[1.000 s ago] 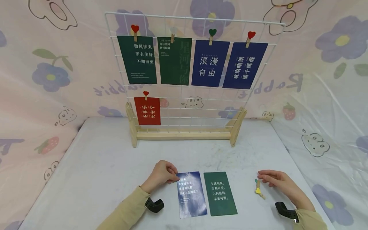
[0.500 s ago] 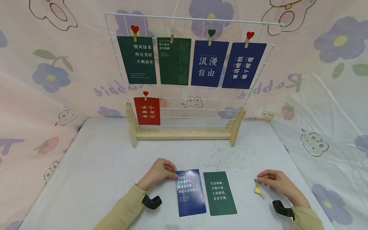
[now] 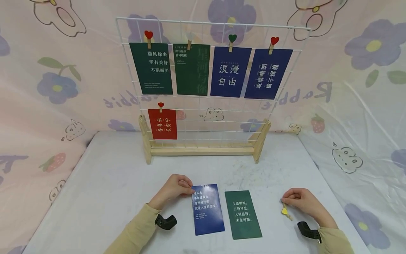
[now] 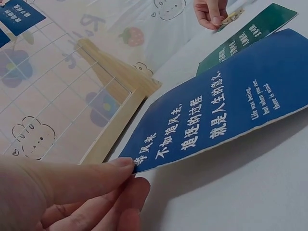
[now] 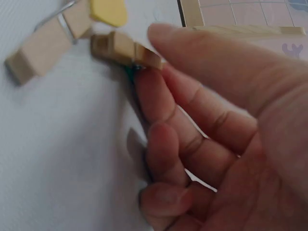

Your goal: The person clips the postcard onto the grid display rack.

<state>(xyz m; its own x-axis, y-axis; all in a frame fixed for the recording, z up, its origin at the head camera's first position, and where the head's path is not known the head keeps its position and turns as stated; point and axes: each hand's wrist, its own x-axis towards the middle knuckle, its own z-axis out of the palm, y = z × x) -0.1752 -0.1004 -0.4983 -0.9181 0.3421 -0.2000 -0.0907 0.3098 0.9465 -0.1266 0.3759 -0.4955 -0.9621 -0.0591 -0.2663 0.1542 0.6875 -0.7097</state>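
My left hand (image 3: 172,188) pinches the top left corner of a blue card (image 3: 207,211) with white writing. In the left wrist view, the card's near edge is tilted up above the white table, with a shadow under it. A green card (image 3: 243,215) lies flat just to its right. Farther right, my right hand (image 3: 302,203) has its thumb and index finger round the end of a small wooden clothespin (image 5: 115,48) with a bit of green showing beneath it. Beside that lies another clothespin (image 5: 41,50) with a yellow heart (image 5: 108,10).
A white wire grid rack (image 3: 203,23) on a wooden stand (image 3: 203,151) is at the back. Several green and blue cards hang along its upper row from heart clothespins. One red card (image 3: 163,130) hangs lower left. Patterned cloth (image 3: 352,123) surrounds the table (image 3: 127,165).
The blue card, held by my left hand, has shifted slightly up and to the left, away from the green card. My right hand has moved a little left, closing in over the clothespin.
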